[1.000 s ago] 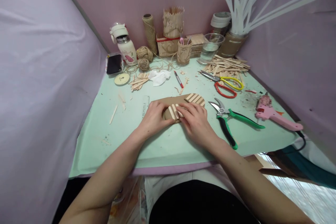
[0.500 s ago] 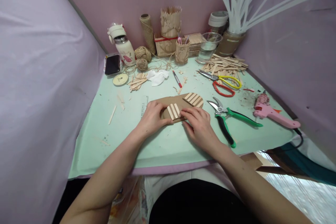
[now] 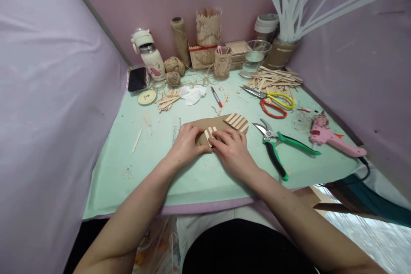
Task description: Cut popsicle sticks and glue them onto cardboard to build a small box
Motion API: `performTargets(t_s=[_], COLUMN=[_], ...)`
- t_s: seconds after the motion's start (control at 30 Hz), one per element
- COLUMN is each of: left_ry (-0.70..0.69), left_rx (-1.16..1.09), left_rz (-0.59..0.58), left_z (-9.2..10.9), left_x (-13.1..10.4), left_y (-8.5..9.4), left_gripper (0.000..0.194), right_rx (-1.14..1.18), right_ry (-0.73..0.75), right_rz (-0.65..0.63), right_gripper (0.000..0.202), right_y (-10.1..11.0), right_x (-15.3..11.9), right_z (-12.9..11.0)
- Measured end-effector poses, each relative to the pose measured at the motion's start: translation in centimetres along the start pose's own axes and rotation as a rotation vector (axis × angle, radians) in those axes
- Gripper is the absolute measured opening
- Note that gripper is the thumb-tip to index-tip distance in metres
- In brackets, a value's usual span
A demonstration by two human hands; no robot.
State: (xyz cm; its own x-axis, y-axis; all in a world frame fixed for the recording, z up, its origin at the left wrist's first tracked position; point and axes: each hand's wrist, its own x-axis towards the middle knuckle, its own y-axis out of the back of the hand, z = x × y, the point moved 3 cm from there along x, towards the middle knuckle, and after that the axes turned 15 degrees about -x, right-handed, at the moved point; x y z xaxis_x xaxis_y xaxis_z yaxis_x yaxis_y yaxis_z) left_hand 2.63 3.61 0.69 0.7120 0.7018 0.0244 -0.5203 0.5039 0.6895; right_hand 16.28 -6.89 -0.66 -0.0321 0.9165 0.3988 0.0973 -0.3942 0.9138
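A brown cardboard cutout (image 3: pixel 202 124), shaped like a shoe sole, lies on the table in front of me. Its right end carries a row of slanted craft sticks (image 3: pixel 236 121) with gaps between them. A second short row of pale craft sticks (image 3: pixel 208 135) lies nearer its left end. My left hand (image 3: pixel 186 142) is closed round the cutout's left end, thumb along the near edge. The fingers of my right hand (image 3: pixel 231 147) are bent and pressed together over the second row, covering part of it.
Right of the cutout lie green-handled pruners (image 3: pixel 272 141), scissors (image 3: pixel 271 100) and a pink glue gun (image 3: pixel 334 136). Behind are a stick pile (image 3: pixel 272 79), a cup of water (image 3: pixel 254 60), a pen (image 3: pixel 216 96), twine balls (image 3: pixel 174 66) and a bottle (image 3: pixel 152 60). A ruler (image 3: pixel 176 128) sits by my left hand.
My right hand has slid left over the second row of craft sticks and now hides more of it. My left hand and the cutout stay in place.
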Motion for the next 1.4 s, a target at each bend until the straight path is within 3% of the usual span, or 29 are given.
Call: performTargets(t_s=[0.3,0.6,0.87,1.1,1.23,1.33,1.4], left_ry=[0.008,0.016,0.009,-0.004,-0.056,-0.138,-0.148], left_rx=[-0.026,-0.028,-0.037,-0.062,-0.137,-0.254,-0.383], left_rz=[-0.024,-0.141,-0.138,-0.138,-0.081,-0.074,-0.130], left_z=[-0.1,0.2,0.3,0.1,0.8,1.9,2.7], left_x=[0.1,-0.3,-0.2,-0.3,-0.4,-0.5,-0.8], left_y=[0.1,0.8,0.7,1.0,1.5,1.8,1.8], left_gripper=[0.061,0.065,0.063,0.066,0.073,0.054,0.036], right_rx=[0.033,0.063,0.032,0.004,0.021,0.083,0.165], right_ry=[-0.033,-0.036,-0.022,0.022,-0.009,-0.020,-0.032], right_rz=[0.026,0.012,0.016,0.140,0.222,0.252,0.288], right_gripper=[0.018,0.018,0.018,0.022,0.022,0.022,0.024], right_y=[-0.1,-0.1,0.0,0.8,1.6,2.5,3.3], right_x=[0.6,0.6,0.6,0.5,0.3,-0.1,-0.4], right_z=[0.2,0.3,0.1,-0.2,0.0,0.1,0.2])
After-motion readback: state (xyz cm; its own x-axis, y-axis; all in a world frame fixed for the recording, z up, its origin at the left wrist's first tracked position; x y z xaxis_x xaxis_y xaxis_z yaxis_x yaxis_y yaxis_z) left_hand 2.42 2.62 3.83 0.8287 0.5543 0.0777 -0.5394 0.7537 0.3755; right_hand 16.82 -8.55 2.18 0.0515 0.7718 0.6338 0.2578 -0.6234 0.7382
